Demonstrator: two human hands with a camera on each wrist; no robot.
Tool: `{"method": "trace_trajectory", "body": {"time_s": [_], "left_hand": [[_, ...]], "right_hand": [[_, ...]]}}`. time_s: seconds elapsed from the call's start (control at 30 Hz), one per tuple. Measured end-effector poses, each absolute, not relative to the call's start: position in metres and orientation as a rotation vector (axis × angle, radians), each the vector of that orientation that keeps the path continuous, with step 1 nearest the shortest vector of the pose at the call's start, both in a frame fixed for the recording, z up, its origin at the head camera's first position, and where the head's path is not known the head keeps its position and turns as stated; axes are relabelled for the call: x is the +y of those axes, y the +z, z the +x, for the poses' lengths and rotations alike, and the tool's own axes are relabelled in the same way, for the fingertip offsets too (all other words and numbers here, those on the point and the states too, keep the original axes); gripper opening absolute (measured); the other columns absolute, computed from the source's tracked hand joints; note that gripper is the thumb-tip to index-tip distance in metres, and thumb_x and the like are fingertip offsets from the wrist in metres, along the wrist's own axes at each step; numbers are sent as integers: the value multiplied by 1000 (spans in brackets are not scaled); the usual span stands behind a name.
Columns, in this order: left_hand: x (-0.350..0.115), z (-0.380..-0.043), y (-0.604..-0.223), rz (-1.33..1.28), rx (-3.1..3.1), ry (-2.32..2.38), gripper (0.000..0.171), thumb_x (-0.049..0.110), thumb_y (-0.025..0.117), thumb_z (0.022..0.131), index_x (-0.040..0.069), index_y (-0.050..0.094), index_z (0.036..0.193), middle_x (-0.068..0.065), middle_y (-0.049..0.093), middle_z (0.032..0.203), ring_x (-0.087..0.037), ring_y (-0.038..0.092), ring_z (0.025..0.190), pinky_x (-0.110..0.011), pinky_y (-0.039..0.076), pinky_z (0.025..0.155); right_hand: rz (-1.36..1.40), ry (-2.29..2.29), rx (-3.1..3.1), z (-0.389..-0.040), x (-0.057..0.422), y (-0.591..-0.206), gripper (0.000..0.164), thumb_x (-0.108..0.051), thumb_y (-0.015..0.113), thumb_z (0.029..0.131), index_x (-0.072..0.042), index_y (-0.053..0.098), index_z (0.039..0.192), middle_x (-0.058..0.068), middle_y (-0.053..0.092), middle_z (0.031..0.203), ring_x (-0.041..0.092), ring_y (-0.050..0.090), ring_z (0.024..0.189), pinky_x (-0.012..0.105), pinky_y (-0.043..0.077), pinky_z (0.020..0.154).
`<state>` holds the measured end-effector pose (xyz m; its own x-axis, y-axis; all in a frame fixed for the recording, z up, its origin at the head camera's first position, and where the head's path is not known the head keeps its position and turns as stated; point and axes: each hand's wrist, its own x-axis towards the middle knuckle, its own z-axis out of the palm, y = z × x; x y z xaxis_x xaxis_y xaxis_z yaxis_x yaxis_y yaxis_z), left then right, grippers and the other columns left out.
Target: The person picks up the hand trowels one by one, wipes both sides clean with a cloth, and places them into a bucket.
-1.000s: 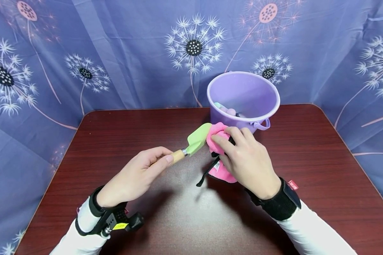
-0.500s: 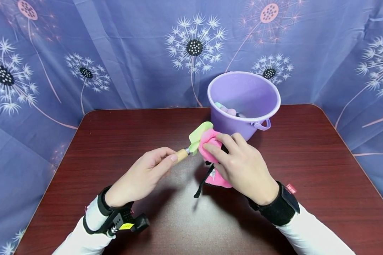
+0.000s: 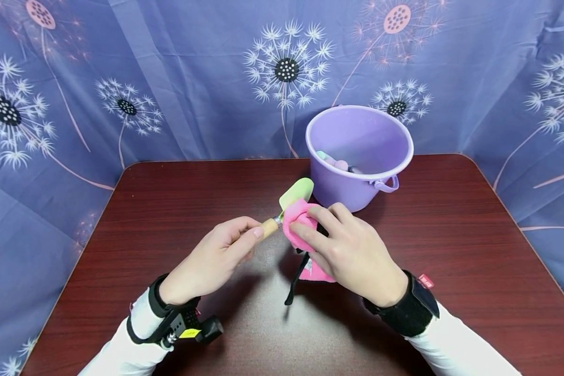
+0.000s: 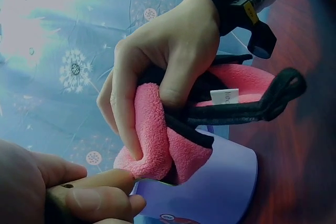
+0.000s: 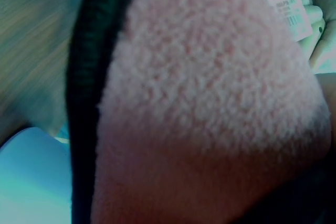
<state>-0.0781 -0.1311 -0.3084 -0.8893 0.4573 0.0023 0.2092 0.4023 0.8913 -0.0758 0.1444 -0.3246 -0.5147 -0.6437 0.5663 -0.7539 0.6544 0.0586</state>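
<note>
Near the middle of the table, my left hand (image 3: pixel 216 256) grips the wooden handle (image 3: pixel 269 228) of a small hand trowel. Its light green blade (image 3: pixel 296 191) points up and to the right. A pink towelling cloth (image 3: pixel 292 211) with black edging is pinched in my right hand (image 3: pixel 357 253). Folded cloth covers the lower blade by the metal collar, and its loose part hangs below with a black loop. In the left wrist view, the cloth (image 4: pixel 152 129) touches the front of the handle (image 4: pixel 113 179). The cloth (image 5: pixel 210 66) fills most of the right wrist view.
Behind the hands stands a purple bucket (image 3: pixel 340 190) with several pale, rounded things (image 3: pixel 340 165) inside. Its side handle (image 3: pixel 387 184) sticks out to the right. A blue dandelion-print curtain (image 3: pixel 192 78) hangs behind the dark red wooden table (image 3: pixel 451 209).
My right hand has drawn the cloth down and left along the trowel blade towards the handle, baring the blade's tip. My left hand has shifted slightly right.
</note>
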Motion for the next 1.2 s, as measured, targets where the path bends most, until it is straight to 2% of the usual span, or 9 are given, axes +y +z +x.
{"method": "trace_trajectory", "body": {"time_s": [0.13, 0.37, 0.53, 0.8, 1.03, 1.2], "left_hand": [[-132, -78, -307, 578, 2428, 1485, 22, 29, 54, 112, 12, 69, 107, 0, 47, 67, -14, 37, 54, -30, 30, 48], [-134, -77, -303, 572, 2455, 1473, 22, 29, 54, 112, 13, 70, 108, 0, 49, 68, -14, 38, 54, -31, 31, 49], [-137, -77, -299, 568, 2463, 1459, 23, 31, 54, 112, 15, 70, 109, 0, 48, 68, -15, 38, 53, -32, 31, 49], [-141, -77, -296, 597, 2475, 1448, 21, 31, 55, 112, 19, 71, 107, 0, 48, 67, -14, 37, 53, -32, 31, 48], [-144, -77, -293, 636, 2471, 1433, 21, 30, 56, 112, 20, 74, 112, 1, 48, 67, -14, 37, 54, -32, 31, 49], [-148, -76, -291, 652, 2489, 1406, 21, 29, 57, 111, 21, 75, 116, 1, 50, 69, -15, 40, 56, -32, 33, 51]], "right_hand": [[1131, 268, -2306, -76, 144, -324, 41, -17, 79, 92, -16, 69, 131, 10, 62, 126, 30, 52, 88, 36, 49, 60], [1178, 314, -2254, -78, 142, -324, 31, -17, 75, 95, -15, 71, 126, 8, 63, 119, 28, 50, 84, 34, 46, 59], [1172, 308, -2251, -79, 144, -323, 29, -18, 75, 96, -16, 73, 125, 8, 64, 122, 28, 51, 84, 34, 46, 57], [1113, 240, -2312, -84, 152, -322, 43, -20, 83, 90, -17, 71, 131, 11, 63, 129, 31, 54, 89, 37, 50, 55], [1032, 263, -2326, -88, 157, -323, 35, -24, 81, 94, -18, 72, 127, 13, 63, 132, 33, 57, 94, 41, 54, 57], [973, 299, -2339, -91, 161, -323, 35, -20, 80, 93, -19, 72, 127, 13, 63, 132, 34, 58, 94, 43, 55, 61]]}}
